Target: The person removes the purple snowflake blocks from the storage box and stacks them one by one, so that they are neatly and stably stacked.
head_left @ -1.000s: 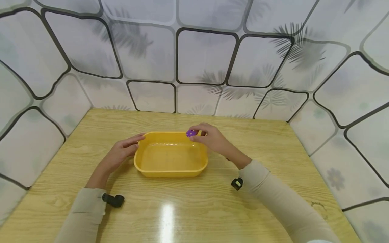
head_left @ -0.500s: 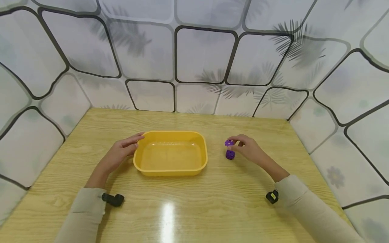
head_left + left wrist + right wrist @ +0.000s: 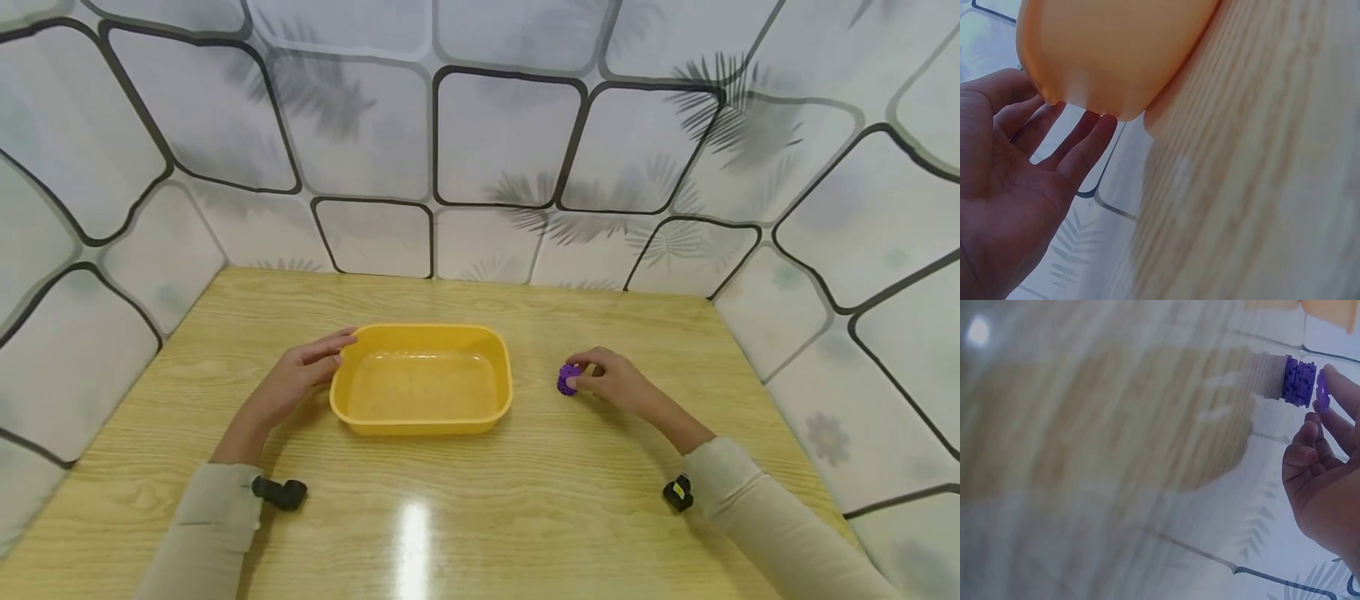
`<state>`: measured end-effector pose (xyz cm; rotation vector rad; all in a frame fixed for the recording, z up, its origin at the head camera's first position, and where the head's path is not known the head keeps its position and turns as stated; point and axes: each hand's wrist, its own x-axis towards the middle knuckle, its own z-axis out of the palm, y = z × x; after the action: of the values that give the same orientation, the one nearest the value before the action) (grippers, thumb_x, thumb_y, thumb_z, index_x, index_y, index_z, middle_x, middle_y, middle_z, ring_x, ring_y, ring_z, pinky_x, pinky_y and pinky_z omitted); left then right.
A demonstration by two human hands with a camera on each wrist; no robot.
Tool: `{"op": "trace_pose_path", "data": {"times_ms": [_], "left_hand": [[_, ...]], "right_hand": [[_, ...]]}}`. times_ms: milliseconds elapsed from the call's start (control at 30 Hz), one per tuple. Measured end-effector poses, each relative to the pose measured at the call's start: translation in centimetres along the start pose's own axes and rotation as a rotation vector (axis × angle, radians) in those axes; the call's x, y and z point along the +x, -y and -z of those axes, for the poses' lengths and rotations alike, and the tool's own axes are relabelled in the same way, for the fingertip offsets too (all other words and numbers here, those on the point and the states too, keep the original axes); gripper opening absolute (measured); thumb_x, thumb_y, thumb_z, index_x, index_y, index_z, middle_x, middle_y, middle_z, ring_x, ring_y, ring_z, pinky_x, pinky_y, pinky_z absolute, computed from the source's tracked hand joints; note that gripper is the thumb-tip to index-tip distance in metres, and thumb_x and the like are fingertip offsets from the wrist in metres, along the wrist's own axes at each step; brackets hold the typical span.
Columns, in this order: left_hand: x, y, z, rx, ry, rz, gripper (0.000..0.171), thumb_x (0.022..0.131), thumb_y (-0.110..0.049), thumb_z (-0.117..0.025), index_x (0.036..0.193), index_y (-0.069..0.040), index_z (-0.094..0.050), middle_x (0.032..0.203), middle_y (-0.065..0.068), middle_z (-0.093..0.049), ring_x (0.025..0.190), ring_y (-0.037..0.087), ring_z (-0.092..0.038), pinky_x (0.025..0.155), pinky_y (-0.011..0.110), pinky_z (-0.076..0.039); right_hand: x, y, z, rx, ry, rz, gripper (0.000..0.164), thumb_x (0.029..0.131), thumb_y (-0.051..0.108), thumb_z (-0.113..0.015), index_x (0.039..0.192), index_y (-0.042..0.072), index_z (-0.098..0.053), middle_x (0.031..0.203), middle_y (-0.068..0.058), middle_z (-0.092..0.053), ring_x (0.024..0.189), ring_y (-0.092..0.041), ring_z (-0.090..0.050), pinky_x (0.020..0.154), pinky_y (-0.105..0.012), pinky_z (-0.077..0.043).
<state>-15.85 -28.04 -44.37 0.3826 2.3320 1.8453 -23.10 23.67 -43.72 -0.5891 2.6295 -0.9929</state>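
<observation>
My right hand [image 3: 611,382] pinches a thin purple notched plastic disc [image 3: 1322,392] between thumb and fingertips. Just past that disc, a short stack of purple notched discs [image 3: 1298,381] stands on the table, a narrow gap between them in the right wrist view. From the head view, the stack [image 3: 566,381] is partly covered by the fingertips. A yellow plastic basin [image 3: 420,429] sits left of the stack with nothing inside. My left hand [image 3: 294,382] rests its fairly straight fingers against the basin's left end, fingertips [image 3: 1109,120] right at the wall.
The wood-grain table [image 3: 450,517] carries a bright light reflection near its front. Patterned wall covering [image 3: 510,142] rises behind the table and along both sides. Each sleeve cuff has a small black camera [image 3: 281,494] on it.
From over the basin's back right corner, my right hand has moved right with a purple disc, then down close to the purple stack. My left hand and the basin have stayed put.
</observation>
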Motion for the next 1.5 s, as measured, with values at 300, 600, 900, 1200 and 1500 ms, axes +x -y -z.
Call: {"op": "trace_pose_path", "data": {"times_ms": [300,600,900,1200,1500], "left_hand": [[0.2,0.1,0.0,0.003,0.001,-0.006,0.049,0.108,-0.024,-0.049,0.15,0.001,-0.045,0.166,0.014,-0.026,0.154,0.021,-0.025,0.098,0.013,-0.049],[0.4,0.0,0.0,0.008,0.007,0.008,0.05,0.108,-0.025,-0.05,0.151,0.0,-0.045,0.167,0.013,-0.025,0.153,0.017,-0.026,0.098,0.013,-0.049],[-0.1,0.3,0.2,0.001,0.011,0.002,0.05,0.108,-0.024,-0.049,0.151,0.001,-0.043,0.166,0.015,-0.025,0.148,0.006,-0.031,0.098,0.013,-0.049],[0.6,0.5,-0.6,-0.008,0.027,-0.031,0.05,0.108,-0.024,-0.048,0.151,0.0,-0.043,0.166,0.014,-0.026,0.151,0.017,-0.029,0.1,0.014,-0.048],[0.6,-0.1,-0.4,0.017,0.019,-0.011,0.047,0.108,-0.021,-0.048,0.151,0.0,-0.044,0.165,0.015,-0.028,0.151,0.033,-0.027,0.098,0.013,-0.049]], "right_hand": [[-0.2,-0.5,-0.1,0.006,-0.005,-0.024,0.043,0.097,0.03,-0.069,0.132,0.006,-0.063,0.118,-0.015,-0.06,0.086,-0.02,-0.056,0.068,-0.032,-0.05],[-0.1,-0.3,-0.4,0.033,0.009,-0.046,0.045,0.097,0.03,-0.069,0.134,0.005,-0.062,0.118,-0.015,-0.059,0.087,-0.02,-0.057,0.068,-0.03,-0.051],[-0.3,-0.1,-0.6,0.037,0.015,-0.032,0.053,0.1,0.034,-0.065,0.142,0.003,-0.054,0.122,-0.017,-0.057,0.084,-0.019,-0.058,0.067,-0.03,-0.052],[-1.0,0.7,0.8,0.055,-0.155,-0.005,0.049,0.106,0.031,-0.054,0.144,0.001,-0.052,0.123,-0.019,-0.057,0.077,-0.028,-0.058,0.066,-0.033,-0.052],[-0.7,3.3,-0.1,-0.047,-0.202,0.033,0.052,0.106,0.042,-0.049,0.145,0.008,-0.053,0.135,-0.016,-0.054,0.108,-0.031,-0.058,0.084,-0.045,-0.053]]}}
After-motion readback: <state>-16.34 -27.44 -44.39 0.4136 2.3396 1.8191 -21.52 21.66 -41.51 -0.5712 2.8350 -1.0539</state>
